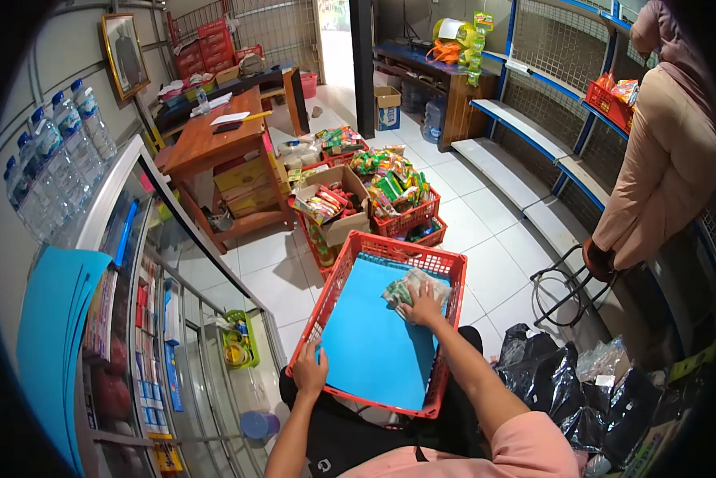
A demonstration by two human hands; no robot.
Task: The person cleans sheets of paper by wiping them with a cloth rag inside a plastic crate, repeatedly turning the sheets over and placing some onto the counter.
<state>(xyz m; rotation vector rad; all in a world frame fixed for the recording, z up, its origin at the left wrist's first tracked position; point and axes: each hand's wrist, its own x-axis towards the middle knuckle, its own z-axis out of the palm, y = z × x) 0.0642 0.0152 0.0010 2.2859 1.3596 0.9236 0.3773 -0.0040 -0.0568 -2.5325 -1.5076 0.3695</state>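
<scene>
A red plastic basket rests across my lap, with a blue sheet covering its bottom. My left hand is closed on the basket's left rim, near the corner closest to me. Inside, at the far right of the blue sheet, a crumpled pale cloth with green patches lies under my right hand. The right fingers are bent and pressed over this cloth, which hides part of their grip.
Beyond the basket stand a cardboard box and red crates of packaged goods. A glass display case is on my left. Black plastic bags lie at right. Another person stands by the shelves on a stool.
</scene>
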